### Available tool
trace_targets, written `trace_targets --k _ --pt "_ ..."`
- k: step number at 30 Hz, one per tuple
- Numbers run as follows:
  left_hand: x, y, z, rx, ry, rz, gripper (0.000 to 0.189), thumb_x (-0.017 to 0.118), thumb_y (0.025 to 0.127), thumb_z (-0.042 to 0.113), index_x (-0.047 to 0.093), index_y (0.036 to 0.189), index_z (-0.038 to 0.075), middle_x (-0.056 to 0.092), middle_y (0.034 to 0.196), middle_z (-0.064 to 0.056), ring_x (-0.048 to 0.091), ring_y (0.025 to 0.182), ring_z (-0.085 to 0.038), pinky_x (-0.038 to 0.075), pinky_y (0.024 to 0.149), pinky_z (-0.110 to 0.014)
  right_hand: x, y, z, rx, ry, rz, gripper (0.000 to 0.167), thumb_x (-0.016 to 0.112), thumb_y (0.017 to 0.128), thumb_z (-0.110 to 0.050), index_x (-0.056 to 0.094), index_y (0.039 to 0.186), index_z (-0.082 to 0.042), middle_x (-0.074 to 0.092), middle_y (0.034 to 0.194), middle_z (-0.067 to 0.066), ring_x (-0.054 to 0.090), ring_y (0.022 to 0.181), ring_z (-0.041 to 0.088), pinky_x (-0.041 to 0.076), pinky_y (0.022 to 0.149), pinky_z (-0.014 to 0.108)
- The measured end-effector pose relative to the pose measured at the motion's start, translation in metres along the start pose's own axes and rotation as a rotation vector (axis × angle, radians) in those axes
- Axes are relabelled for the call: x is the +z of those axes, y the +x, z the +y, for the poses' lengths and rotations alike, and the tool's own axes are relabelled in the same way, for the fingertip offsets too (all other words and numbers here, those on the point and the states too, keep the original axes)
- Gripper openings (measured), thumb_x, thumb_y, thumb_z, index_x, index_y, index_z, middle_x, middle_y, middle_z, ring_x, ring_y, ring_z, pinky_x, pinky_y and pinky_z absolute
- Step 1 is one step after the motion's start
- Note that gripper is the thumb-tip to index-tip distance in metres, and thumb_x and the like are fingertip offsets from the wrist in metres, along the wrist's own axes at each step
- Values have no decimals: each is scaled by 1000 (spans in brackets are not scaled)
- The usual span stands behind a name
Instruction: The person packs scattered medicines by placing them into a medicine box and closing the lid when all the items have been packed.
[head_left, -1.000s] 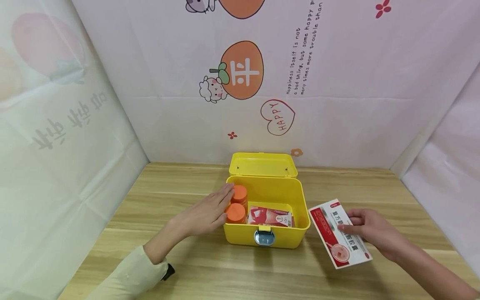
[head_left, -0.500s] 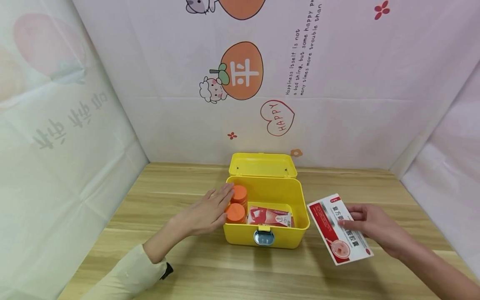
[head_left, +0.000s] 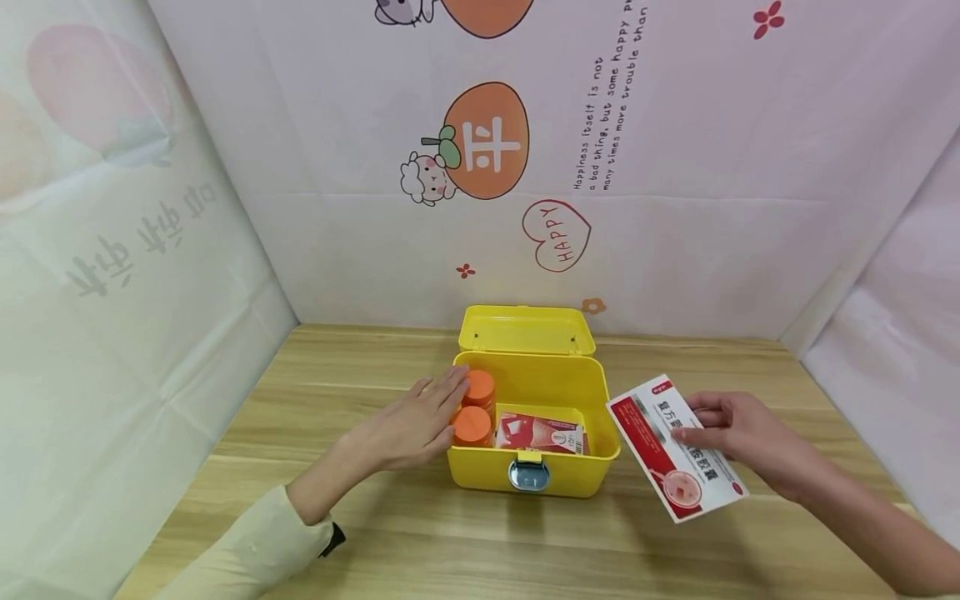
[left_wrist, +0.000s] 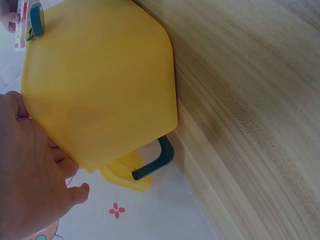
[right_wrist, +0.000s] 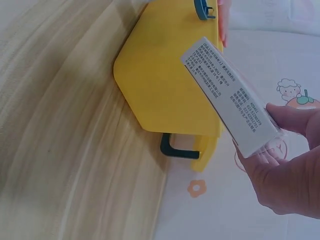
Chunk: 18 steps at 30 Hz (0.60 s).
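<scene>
A yellow storage box [head_left: 534, 475] with its lid [head_left: 527, 329] swung back stands on the table. Inside, at its left end, are two orange-capped bottles [head_left: 472, 425], and a red and white medicine box [head_left: 540, 433] lies beside them. My left hand [head_left: 412, 425] rests with straight fingers over the box's left rim, fingertips at the bottle caps. To the right of the storage box, my right hand [head_left: 738, 437] holds another red and white medicine box [head_left: 675, 450] between thumb and fingers, tilted and raised above the table. Its printed narrow side shows in the right wrist view.
The wooden table [head_left: 360, 358] runs back to a printed cloth wall [head_left: 360, 250], with more cloth on the left and right sides. A grey latch [head_left: 528, 476] sits on the storage box's front. A dark green handle [right_wrist: 177, 151] shows behind it.
My right hand has risen slightly and moved the medicine box a little up and left, nearer the storage box's right rim. The left hand has stayed in place.
</scene>
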<state>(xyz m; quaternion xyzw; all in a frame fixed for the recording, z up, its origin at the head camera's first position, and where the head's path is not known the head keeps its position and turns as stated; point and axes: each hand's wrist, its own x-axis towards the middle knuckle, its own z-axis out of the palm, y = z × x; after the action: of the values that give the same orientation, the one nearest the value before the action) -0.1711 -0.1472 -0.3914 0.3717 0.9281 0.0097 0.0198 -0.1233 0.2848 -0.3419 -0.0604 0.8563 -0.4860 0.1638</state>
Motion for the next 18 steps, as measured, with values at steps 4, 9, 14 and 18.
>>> trace_targets --k 4,9,14,18 --pt "-1 0 0 -2 6 -5 65 28 105 37 14 160 5 5 169 -9 9 157 -22 21 125 -49 1 3 -7 -18 -5 -10 61 69 92 -16 44 137 17 76 104 10 71 78 13 59 68 31" --pt "-1 0 1 -5 -2 -10 65 28 105 37 14 160 6 5 169 -9 8 157 -22 20 125 -50 2 6 -16 -29 -25 -18 57 68 92 -15 48 135 16 76 104 12 71 78 15 59 68 30" --pt "-2 0 1 -7 -6 -13 65 28 105 37 14 160 6 5 170 -8 8 157 -22 20 125 -50 4 9 -24 -28 -43 -13 58 69 91 -14 47 137 16 76 104 12 70 78 15 58 67 29" --pt "-2 0 1 -9 -8 -15 65 29 105 37 14 160 6 4 170 -8 8 157 -22 20 125 -49 4 12 -30 -18 -53 -15 59 70 90 -14 48 137 14 76 103 11 70 78 15 58 67 30"
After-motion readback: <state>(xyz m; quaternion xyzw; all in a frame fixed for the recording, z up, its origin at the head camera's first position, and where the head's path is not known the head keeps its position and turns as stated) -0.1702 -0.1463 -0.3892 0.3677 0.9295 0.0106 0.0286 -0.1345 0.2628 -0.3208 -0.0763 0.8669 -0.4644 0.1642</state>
